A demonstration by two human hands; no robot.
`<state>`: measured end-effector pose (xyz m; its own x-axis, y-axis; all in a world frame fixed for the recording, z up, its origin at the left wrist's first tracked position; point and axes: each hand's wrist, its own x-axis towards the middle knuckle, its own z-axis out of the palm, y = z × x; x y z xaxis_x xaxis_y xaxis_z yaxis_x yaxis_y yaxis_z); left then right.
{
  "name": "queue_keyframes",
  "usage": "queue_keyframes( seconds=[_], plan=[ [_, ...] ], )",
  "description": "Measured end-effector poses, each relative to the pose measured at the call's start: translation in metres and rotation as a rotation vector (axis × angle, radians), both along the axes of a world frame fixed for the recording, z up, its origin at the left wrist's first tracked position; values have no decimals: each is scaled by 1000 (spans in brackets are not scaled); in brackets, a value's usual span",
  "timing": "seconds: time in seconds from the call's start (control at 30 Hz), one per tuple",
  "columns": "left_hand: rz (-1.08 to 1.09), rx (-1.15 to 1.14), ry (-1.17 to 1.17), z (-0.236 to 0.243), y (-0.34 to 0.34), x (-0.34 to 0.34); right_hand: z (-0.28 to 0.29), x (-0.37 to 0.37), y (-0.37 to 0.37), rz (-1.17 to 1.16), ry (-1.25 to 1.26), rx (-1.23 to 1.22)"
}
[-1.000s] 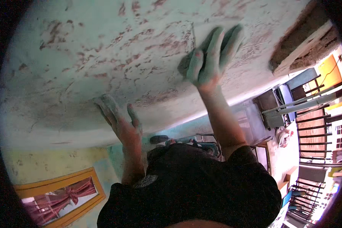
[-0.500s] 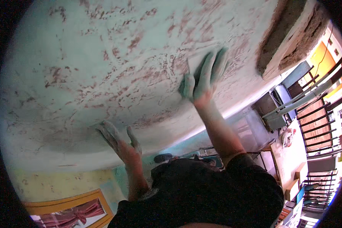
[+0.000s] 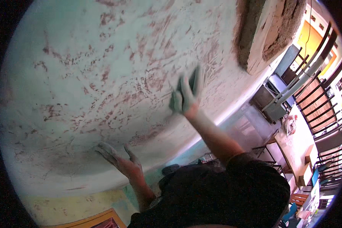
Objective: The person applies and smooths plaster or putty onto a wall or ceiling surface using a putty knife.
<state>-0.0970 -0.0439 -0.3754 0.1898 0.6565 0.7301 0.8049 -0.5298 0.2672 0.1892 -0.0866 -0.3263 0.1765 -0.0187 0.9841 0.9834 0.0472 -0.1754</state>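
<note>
Before me rises a pale green wall, its surface mottled with reddish-brown patches and scrapes. My right hand, coated with pale dust and smeared by motion, presses against it. Under those fingers is a thin flat sheet, which looks like sandpaper; only a faint edge of it shows now, and its face is hidden. Lower and to the left, my left hand rests on the wall with its fingers stretched and its thumb apart. That hand is dusty too and holds nothing.
A rough-edged ledge with bare mortar juts out at the upper right. Farther right are a long table with a bag on it, grey metal boxes and dark railings. An orange frame shows at the lower left.
My view has shifted, so the ledge appears farther left and the orange frame lower. My right hand has slid down and left in the picture. The left hand stays spread on the wall.
</note>
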Motion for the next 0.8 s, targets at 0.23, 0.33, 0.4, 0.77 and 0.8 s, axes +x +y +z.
queue_keyframes(
  seconds=[0.23, 0.33, 0.4, 0.77, 0.8],
  plan=[
    [20, 19, 17, 1, -1, 5, 18, 16, 7, 4, 59, 8],
    [18, -1, 2, 0, -2, 5, 21, 29, 13, 40, 44, 42],
    [5, -11, -41, 1, -3, 5, 14, 19, 13, 12, 13, 40],
    [-23, -1, -71, 9, -8, 6, 42, 38, 8, 39, -96, 6],
    [-41, 33, -71, 8, -8, 5, 32, 37, 9, 49, -74, 13]
  ],
)
